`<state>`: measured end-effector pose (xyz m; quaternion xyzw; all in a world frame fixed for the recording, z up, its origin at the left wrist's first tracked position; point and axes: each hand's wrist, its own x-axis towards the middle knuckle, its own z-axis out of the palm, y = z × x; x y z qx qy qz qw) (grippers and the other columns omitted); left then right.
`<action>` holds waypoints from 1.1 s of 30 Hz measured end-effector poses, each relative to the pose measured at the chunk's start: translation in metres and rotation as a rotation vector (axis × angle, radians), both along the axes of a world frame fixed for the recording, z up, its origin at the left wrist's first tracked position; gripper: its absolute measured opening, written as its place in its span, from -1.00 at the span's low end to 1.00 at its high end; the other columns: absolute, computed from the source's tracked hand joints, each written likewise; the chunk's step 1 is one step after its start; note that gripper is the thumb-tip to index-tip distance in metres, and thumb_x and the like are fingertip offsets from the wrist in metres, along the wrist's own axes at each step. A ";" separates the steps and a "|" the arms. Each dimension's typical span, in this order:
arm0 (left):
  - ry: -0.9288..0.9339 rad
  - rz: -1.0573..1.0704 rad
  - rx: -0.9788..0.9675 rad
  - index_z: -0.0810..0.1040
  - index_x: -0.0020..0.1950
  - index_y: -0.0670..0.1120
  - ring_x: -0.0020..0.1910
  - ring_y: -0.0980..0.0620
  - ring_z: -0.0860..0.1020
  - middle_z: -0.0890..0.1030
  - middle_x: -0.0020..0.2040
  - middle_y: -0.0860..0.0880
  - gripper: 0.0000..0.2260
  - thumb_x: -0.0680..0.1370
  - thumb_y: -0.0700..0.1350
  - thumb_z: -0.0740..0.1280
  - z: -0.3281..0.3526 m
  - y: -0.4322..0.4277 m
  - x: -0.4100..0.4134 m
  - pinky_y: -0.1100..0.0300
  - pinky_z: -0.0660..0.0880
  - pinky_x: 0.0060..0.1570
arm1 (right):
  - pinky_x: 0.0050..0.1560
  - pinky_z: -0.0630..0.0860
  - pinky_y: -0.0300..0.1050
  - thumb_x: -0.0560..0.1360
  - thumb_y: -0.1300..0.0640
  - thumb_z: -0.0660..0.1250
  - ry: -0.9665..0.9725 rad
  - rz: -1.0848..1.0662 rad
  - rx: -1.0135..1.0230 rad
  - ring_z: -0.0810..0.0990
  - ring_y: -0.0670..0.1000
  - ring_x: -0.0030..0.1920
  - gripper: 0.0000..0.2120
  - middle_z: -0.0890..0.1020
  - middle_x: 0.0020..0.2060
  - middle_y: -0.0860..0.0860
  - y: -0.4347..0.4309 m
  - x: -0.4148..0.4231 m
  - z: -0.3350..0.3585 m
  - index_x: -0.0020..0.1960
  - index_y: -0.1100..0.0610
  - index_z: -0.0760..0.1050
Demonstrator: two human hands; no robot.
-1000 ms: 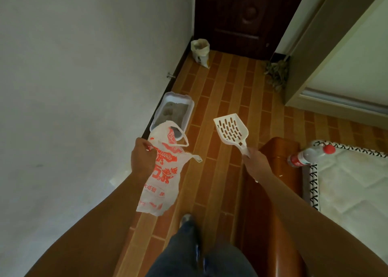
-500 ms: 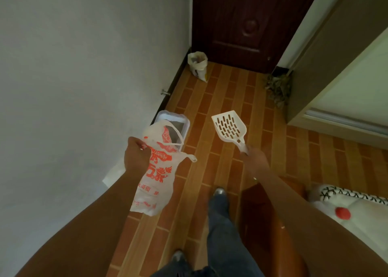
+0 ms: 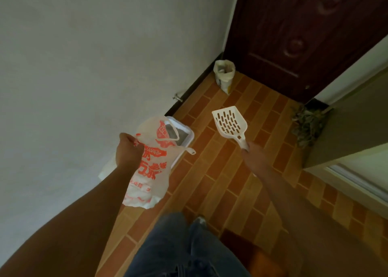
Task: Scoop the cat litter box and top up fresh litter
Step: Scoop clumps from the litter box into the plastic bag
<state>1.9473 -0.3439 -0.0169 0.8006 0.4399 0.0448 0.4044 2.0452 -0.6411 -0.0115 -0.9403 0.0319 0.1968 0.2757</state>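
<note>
My left hand [image 3: 128,151] grips the top of a thin white plastic bag [image 3: 150,167] with red print, which hangs in front of me. Behind the bag, against the left wall, the white litter box [image 3: 187,137] with grey litter sits on the floor, mostly hidden by the bag. My right hand [image 3: 255,156] holds the handle of a white slotted litter scoop [image 3: 228,122], its blade raised and empty. An open sack of litter [image 3: 224,78] stands in the far corner by the dark door.
A dark wooden door [image 3: 304,31] closes the corridor ahead. A bundle of dried plants [image 3: 307,125] lies by the right door frame. A metal doorstop [image 3: 177,97] sticks out of the left wall. My legs in jeans [image 3: 178,249] stand on the brick-pattern floor [image 3: 220,182].
I have stepped forward along the corridor. The litter box, sack and door are nearer; the mattress and bottle on the right have left the view. Both hands keep their hold.
</note>
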 end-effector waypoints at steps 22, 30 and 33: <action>0.018 0.562 -0.125 0.39 0.21 -0.11 -0.22 -0.03 0.57 0.56 -0.11 -0.06 -0.79 0.59 -0.12 0.23 -0.037 0.011 0.136 0.09 0.54 -0.21 | -0.31 0.40 -0.26 0.59 0.17 0.15 0.067 0.564 0.041 0.51 -0.08 -0.24 -0.73 0.54 -0.07 0.02 0.107 0.251 -0.022 0.28 0.14 0.39; 0.031 0.750 -0.069 0.41 0.21 -0.06 -0.14 -0.09 0.60 0.53 -0.16 0.01 -0.79 0.60 -0.06 0.21 -0.033 -0.025 0.139 -0.04 0.59 -0.12 | -0.38 0.32 -0.31 0.59 0.16 0.16 0.084 0.791 0.028 0.45 -0.14 -0.32 -0.75 0.56 -0.06 0.06 0.114 0.294 -0.029 0.25 0.15 0.40; 0.022 0.832 -0.043 0.41 0.23 -0.08 -0.12 -0.09 0.59 0.54 -0.11 -0.02 -0.78 0.60 -0.07 0.19 -0.031 -0.050 0.135 -0.03 0.58 -0.12 | -0.40 0.30 -0.32 0.59 0.17 0.15 0.067 0.892 0.013 0.43 -0.15 -0.34 -0.74 0.56 -0.04 0.08 0.107 0.304 -0.029 0.26 0.16 0.39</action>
